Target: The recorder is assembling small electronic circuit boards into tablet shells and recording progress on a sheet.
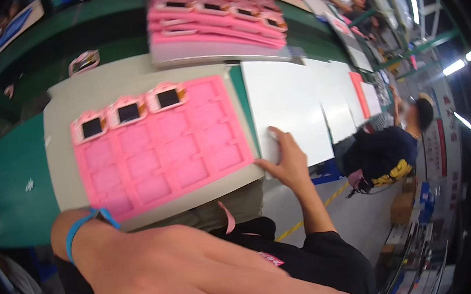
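One green worktable (15, 182) runs along the left of the frame and on behind everything. A single beige board (62, 158) lies left of centre, under the work. One stack of pink trays (216, 19) fills the top middle, its layers too blurred for me to count, and at least two white panels (291, 105) lie right of centre. My one pink tray (182, 148) rests on the board, left of centre in the frame. It has four columns; the bare pockets run together too much to count surely. I judge that I'm partway through loading it, and the next move calls for fitting a unit into the vacant top-row pocket.

My left hand (179, 266) stretches across the bottom, close to the camera; I can't tell whether its fingertips hold anything. My right hand (286, 159), just right of centre, clasps nothing, thumb and forefinger spread beside the tray's right corner.

Three display units (128, 113) sit along the tray's top row; one loose unit (85, 62) lies upper left. One blue wristband (78, 233) circles my left wrist.
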`<state>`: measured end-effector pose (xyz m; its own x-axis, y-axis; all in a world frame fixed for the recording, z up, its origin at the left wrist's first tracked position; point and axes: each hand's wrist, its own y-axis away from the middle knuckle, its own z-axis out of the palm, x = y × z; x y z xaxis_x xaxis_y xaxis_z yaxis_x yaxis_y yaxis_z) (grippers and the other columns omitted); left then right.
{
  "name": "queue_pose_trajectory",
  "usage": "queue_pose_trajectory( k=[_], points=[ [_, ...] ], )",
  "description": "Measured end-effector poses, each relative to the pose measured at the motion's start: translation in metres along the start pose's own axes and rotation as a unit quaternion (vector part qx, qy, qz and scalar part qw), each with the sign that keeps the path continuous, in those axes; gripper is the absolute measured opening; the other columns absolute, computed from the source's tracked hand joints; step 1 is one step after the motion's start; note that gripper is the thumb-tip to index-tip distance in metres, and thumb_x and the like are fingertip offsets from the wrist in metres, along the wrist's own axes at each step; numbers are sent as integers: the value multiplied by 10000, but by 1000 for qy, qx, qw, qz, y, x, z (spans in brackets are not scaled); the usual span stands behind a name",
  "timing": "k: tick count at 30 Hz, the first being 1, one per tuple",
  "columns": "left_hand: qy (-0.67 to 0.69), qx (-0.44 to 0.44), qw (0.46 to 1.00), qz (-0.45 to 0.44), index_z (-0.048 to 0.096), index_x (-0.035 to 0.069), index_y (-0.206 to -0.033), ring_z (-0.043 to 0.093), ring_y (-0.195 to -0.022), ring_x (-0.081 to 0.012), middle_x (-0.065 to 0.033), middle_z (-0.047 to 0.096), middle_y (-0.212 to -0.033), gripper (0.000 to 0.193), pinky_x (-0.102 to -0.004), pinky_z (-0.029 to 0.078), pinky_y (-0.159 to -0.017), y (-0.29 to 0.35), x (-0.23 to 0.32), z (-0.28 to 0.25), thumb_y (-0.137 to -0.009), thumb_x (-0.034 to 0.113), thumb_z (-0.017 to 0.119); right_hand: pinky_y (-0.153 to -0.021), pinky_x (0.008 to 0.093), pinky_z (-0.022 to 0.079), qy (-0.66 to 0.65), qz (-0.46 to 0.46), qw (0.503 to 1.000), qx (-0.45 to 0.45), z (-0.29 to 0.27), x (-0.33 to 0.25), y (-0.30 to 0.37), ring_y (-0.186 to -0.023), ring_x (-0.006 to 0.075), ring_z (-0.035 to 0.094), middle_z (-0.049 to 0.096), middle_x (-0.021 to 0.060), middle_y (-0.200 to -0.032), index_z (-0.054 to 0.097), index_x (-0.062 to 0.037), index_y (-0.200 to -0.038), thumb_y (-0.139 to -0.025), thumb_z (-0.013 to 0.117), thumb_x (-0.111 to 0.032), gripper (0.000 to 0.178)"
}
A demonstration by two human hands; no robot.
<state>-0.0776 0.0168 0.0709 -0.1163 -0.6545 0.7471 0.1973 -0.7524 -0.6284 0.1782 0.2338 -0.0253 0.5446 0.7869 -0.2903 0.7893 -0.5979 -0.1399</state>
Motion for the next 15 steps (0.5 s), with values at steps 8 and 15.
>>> queue_pose_trajectory(
  k=[8,15],
  points=[
    [54,44,996,-55,621,25,-1111,661,-988,-263,-163,723,-1147,203,-351,529,-902,33,1,18,-921,77,571,-850,335,558,-45,-14,995,-83,-6,11,6,-946,255,663,676,118,-1204,569,-64,-1539,-904,800,-286,712],
    [129,34,986,-101,597,46,-1073,654,-945,-252,-158,720,-1102,141,-337,522,-875,54,7,21,-942,83,559,-796,295,531,-40,-47,998,-26,5,15,2,-876,221,645,690,88,-1102,643,-66,-1476,-921,778,-271,607]
  ],
)
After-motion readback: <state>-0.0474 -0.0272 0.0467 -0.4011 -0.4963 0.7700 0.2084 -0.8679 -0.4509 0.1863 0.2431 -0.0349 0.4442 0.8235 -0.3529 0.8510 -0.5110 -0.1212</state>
